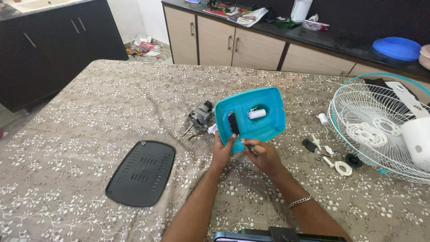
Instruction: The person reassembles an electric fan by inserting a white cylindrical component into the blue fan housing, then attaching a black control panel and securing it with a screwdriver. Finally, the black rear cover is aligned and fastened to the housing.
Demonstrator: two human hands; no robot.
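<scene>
Near the middle of the table (89, 103), the left hand (222, 151) grips the lower edge of a teal fan housing (264, 112), tilted up. The right hand (262, 156) pinches a thin tool (249, 145) against it. A black vented cover (142, 173) lies toward the near left edge

Screen: dark phone/tablet edge (244, 236) at bottom of frame, below both forearms, well behind the hands; only a thin strip shows, blue-grey glare on it. Printed papers/leaflets (244, 15) on the dark counter, far beyond the hands, slightly left; white w/ red and dark print, fanned out. Crumpled wrappers (143, 46) on the floor far up-left of the hands; white, red, too small for more.
</scene>
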